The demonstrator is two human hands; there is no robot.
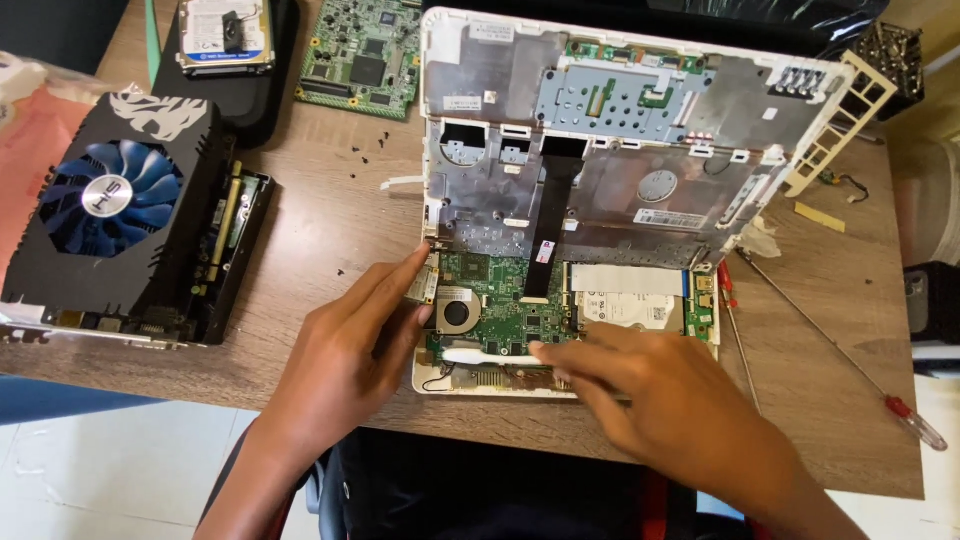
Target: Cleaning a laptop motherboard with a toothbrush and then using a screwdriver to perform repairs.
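Head view: opened white laptop (pixel 640 190) at mid-table on wooden table (pixel 320 230), taken as landmark for all else. Upper shell tilted up and back, silvery metal underside showing, with cut-outs, a round disc, a pale blue-grey plate near the top edge and a black ribbon cable (pixel 550 225) running down the middle. Lower half lying flat nearest the body: green mainboard (pixel 500 300) with small round fan (pixel 458 313) at its left end, silver hard drive (pixel 630 305) at its right end, white rim along the front.

Left hand (pixel 345 355) at the laptop's front-left corner, fingers stretched out and loosely spread, forefinger tip touching the left hinge area, nothing pinched. Right hand (pixel 650 385) over the laptop's front edge, fingers extended toward the fan, resting on a slim white tool (pixel 490 356) lying across the mainboard; whether pinched or merely pressed down, cannot tell.

Left of the laptop: black graphics card (pixel 115 215) with blue fan. Beyond its upper-left corner: loose green circuit board (pixel 365 55), second hard drive (pixel 225 35) on a black pad. Scattered black screws (pixel 372 145) just left of the shell. Right of the laptop: two red-handled screwdrivers (pixel 845 355), cream plastic frame (pixel 840 125).
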